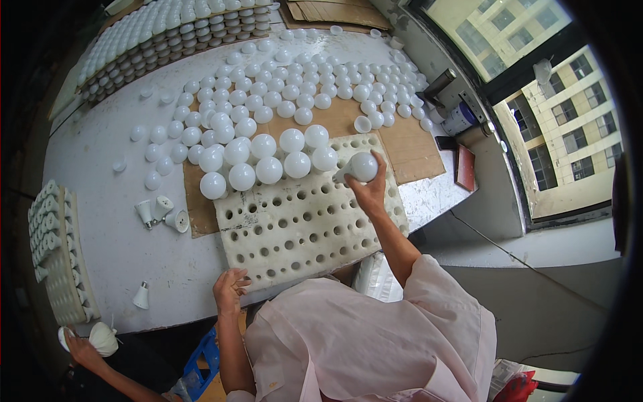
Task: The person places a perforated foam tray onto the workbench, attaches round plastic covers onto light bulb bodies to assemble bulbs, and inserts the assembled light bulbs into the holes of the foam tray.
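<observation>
White bulb (364, 166), round-headed, one: held in the right hand (370, 191), over the far right part of a pale perforated board (295, 224); thumb and fingers are closed about it. Left hand (231, 289): placed at the board's near left corner, fingers partly curled; whether the board is gripped cannot be told. Board: pierced with rows of larger and smaller round holes, laid partly over brown cardboard (418, 157). Round white globes (269, 170), two rows: set along the board's far side. Loose white domes (323, 101), many: spread beyond, over cardboard and table (120, 221). White bulbs with metal bases (177, 221), three: grouped left of the board. Single bulb (141, 295): placed nearer the table's front edge. Stacked domes (167, 33): kept in layers at far left. Co-worker's hand (84, 350): seen at lower left.
</observation>
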Demonstrator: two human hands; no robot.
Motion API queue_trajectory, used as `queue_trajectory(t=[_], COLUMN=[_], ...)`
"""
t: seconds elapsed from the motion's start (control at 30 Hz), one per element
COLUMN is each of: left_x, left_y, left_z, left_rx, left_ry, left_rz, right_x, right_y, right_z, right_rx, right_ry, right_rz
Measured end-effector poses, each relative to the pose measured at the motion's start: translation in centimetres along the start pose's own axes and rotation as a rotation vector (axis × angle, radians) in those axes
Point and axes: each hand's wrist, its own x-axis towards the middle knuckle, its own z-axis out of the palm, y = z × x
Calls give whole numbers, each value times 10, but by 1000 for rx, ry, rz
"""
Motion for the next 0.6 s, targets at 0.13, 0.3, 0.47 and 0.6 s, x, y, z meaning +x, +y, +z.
queue_trajectory(t=[0.13,0.3,0.47,0.6], left_x=[5,3,-10,-27], left_y=[12,11,12,33], left_z=[8,-8,-62,-131], left_rx=[40,161,266,601], left_ry=[42,134,611,1044], left_rz=[-1,74,392,604], right_x=[75,109,123,96], right_y=[43,75,60,-41], right_z=[-5,27,27,84], right_rx=[-123,-378,-420,22], right_ry=[127,-120,13,-149], right_rz=[-110,-208,-246,-274])
